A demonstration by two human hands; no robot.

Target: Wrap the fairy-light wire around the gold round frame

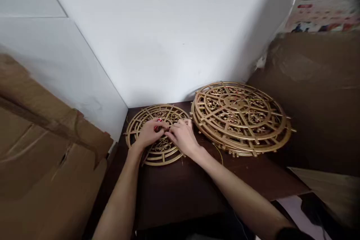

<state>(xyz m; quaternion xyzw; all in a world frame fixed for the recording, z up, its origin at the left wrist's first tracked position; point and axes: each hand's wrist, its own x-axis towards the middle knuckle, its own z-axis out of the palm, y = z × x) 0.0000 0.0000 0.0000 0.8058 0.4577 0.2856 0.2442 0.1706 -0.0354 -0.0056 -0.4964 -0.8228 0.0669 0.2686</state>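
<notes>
A single round gold openwork grille [157, 134] lies flat on a dark brown table [180, 191] near the wall corner. Both hands rest on its middle, fingertips meeting. My left hand [149, 132] has its fingers curled and pinched over the grille's centre, with a small red thing showing at the fingertips. My right hand [182, 135] is also bent down, fingers pressed together on the same spot. What either pinch holds is too small to make out. To the right a stack of larger gold round grilles [242, 118] sits on the table, tilted up at the back.
Cardboard boxes [42, 157] stand close on the left, and brown cardboard [315, 93] leans on the right behind the stack. White walls meet in the corner behind the table. A thin yellow wire [218, 152] lies by the stack. A printed poster [326, 7] hangs top right.
</notes>
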